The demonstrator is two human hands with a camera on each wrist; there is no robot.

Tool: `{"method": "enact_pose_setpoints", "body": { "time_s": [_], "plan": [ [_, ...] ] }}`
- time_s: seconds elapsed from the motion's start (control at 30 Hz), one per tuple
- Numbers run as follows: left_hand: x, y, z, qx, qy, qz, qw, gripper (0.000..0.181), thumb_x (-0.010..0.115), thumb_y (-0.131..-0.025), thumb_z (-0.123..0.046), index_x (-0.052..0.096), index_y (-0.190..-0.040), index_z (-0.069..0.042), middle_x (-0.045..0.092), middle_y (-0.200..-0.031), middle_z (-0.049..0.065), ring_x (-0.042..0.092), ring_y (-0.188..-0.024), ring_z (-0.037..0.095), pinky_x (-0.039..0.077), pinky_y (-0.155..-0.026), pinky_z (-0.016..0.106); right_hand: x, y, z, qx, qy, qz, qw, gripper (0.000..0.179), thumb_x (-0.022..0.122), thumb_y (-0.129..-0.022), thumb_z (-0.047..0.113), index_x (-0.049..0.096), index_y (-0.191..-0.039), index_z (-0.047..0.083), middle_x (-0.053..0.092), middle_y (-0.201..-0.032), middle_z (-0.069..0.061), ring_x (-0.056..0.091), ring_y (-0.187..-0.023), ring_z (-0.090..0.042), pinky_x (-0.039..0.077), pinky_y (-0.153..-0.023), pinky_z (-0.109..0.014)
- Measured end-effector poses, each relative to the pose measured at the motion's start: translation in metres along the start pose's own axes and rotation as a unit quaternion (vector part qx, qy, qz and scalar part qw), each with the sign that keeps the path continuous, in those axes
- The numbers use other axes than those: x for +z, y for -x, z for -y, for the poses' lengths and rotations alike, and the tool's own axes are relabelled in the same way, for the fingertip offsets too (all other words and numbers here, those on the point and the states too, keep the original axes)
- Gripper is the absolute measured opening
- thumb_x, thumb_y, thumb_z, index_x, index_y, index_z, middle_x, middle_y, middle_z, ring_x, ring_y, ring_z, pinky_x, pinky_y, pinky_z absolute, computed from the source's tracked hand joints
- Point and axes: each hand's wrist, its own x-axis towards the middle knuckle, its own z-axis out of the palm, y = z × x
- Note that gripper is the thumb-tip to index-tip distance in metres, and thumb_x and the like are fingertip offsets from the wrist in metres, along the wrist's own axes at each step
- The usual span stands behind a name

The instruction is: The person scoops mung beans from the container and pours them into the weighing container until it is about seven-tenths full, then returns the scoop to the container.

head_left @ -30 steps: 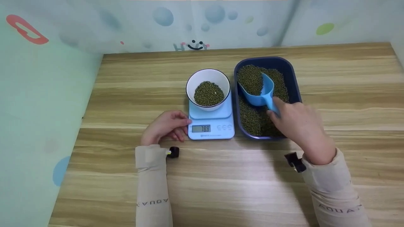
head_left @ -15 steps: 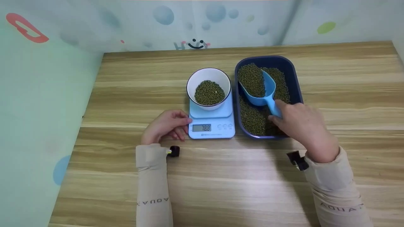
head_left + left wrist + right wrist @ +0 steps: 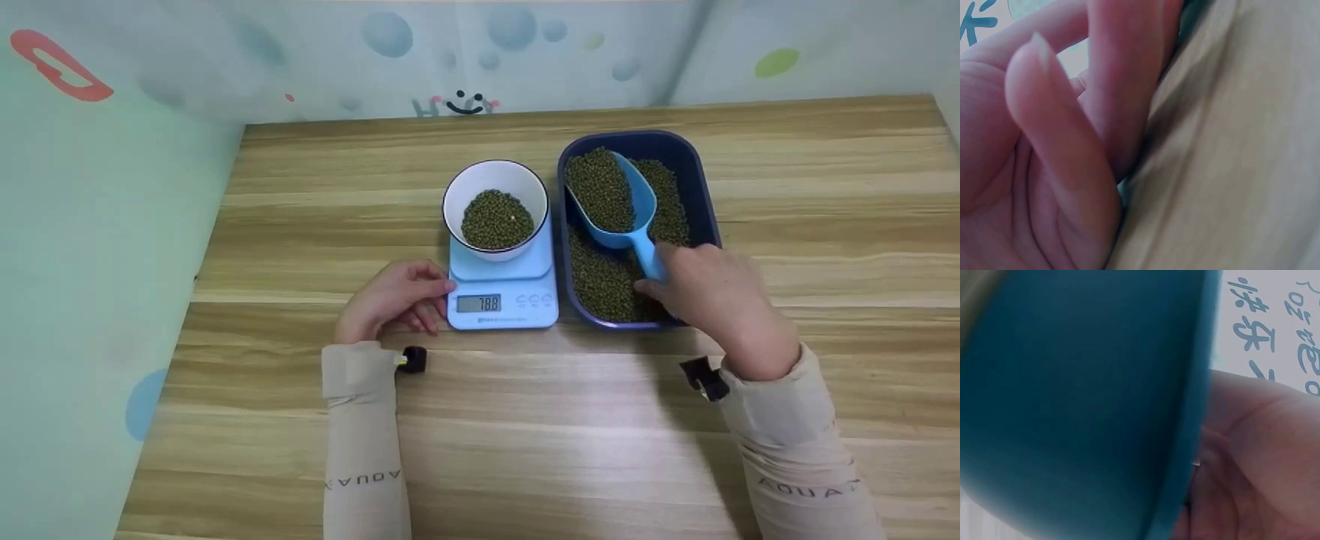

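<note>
My right hand [image 3: 716, 300] grips the handle of a light blue scoop [image 3: 643, 201], heaped with green mung beans [image 3: 600, 187]. The scoop sits low inside a dark blue tub [image 3: 709, 217] that holds more of the beans. In the right wrist view the tub's wall [image 3: 1078, 399] hides the scoop, and part of the hand shows beyond its rim. My left hand [image 3: 397, 298] rests on the table, its fingers loosely bent and its thumb against the left edge of a light blue kitchen scale [image 3: 501, 315]. A white bowl [image 3: 457, 196] partly filled with beans stands on the scale.
The scale's display [image 3: 479, 303] reads 78.8. Scale and tub stand side by side on a wood-grain table [image 3: 525, 420], with a narrow gap between them. A patterned wall sheet [image 3: 315, 60] rises behind the table's back edge and along its left side.
The loaded scoop has shifted slightly within the tub, its far lip turning a little away from me. My left hand, the bowl and the display reading stay the same.
</note>
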Motion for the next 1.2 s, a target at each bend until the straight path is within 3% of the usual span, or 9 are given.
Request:
{"method": "enact_pose_setpoints", "body": {
  "time_s": [0.17,0.77,1.0,1.2],
  "plan": [
    [-0.004,-0.011,0.013,0.008,-0.006,-0.011,0.9999,0.036,0.065,-0.081,-0.033,0.054,-0.1,-0.003,0.063,-0.078,0.019,0.061,-0.051,0.022,0.044,-0.04,0.024,0.002,-0.002,-0.002,0.008,0.0,0.012,0.9999,0.035,0.067,-0.078,0.037,0.05,-0.075,0.007,0.047,-0.057,-0.007,0.046,-0.05,-0.025,0.032,-0.038,-0.038],
    [-0.005,-0.008,0.002,0.005,-0.009,-0.002,0.9999,0.033,0.063,-0.084,-0.028,0.054,-0.101,-0.002,0.063,-0.081,0.02,0.061,-0.052,0.022,0.045,-0.042,0.026,0.008,-0.016,-0.007,0.03,-0.017,0.076,0.9965,0.032,0.052,-0.085,0.033,0.047,-0.081,0.002,0.048,-0.064,-0.012,0.047,-0.054,-0.027,0.034,-0.042,-0.038],
    [0.001,0.003,-0.008,0.001,-0.011,0.001,0.9999,0.029,0.061,-0.085,-0.024,0.054,-0.102,-0.001,0.064,-0.079,0.02,0.061,-0.052,0.021,0.046,-0.043,0.025,0.01,-0.016,-0.006,0.051,-0.041,0.066,0.9957,0.035,0.049,-0.084,0.034,0.042,-0.09,0.001,0.047,-0.066,-0.013,0.046,-0.055,-0.028,0.034,-0.044,-0.038],
    [0.002,0.005,-0.008,-0.003,-0.011,0.001,0.9999,0.028,0.061,-0.086,-0.024,0.054,-0.101,-0.002,0.063,-0.078,0.021,0.061,-0.051,0.021,0.045,-0.042,0.025,0.017,-0.017,-0.006,0.044,-0.052,-0.004,0.9977,0.031,0.053,-0.084,0.028,0.044,-0.088,-0.001,0.046,-0.061,-0.013,0.045,-0.049,-0.028,0.033,-0.039,-0.038]
  ]
}}
